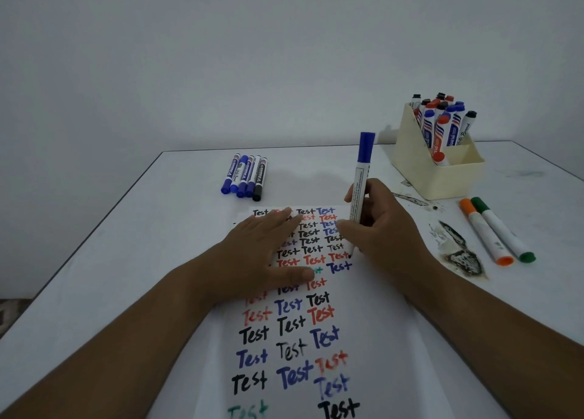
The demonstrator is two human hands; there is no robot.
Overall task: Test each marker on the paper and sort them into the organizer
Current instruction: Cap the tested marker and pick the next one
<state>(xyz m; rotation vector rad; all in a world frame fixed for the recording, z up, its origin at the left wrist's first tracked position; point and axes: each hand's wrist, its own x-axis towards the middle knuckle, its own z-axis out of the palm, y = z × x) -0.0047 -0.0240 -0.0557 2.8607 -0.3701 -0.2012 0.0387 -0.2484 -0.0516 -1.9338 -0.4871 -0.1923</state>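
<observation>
your left hand (268, 254) lies spread flat on the paper (294, 339) while your right hand (379, 229) pinches the blue marker (361, 181) upright, tip at the sheet's right edge.

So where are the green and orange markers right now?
In the head view they lie side by side on the table's right, the orange marker left of the green marker, in front of the organizer and beside a dark stain.
</observation>
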